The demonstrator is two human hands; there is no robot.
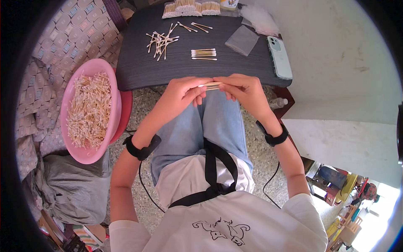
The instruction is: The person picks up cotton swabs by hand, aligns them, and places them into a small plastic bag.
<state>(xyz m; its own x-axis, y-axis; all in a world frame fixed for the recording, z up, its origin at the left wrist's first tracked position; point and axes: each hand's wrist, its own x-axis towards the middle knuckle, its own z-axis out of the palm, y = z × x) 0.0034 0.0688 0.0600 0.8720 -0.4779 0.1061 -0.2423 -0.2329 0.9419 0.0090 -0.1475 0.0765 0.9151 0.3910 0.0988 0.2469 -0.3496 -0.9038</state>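
Cotton swabs [214,87] pinched between our two hands, just off the near edge of the dark table [168,72].
We hold these few swabs, their exact number unclear, with the long axis running left to right, roughly parallel to the table's near edge. Our left hand [187,89] closes thumb and forefinger around the left end, and our right hand [244,87] does the same at the right; the fingertips leave little gap beyond the sticks' thickness, and the other fingers curl loosely. Directly ahead, on the table, lies a neat row of swabs [204,54] with nearly the same axis, about equally near both hands. A jumbled pile [161,42] sits farther left on the table; the pink basin [84,157] of swabs stands left of it.
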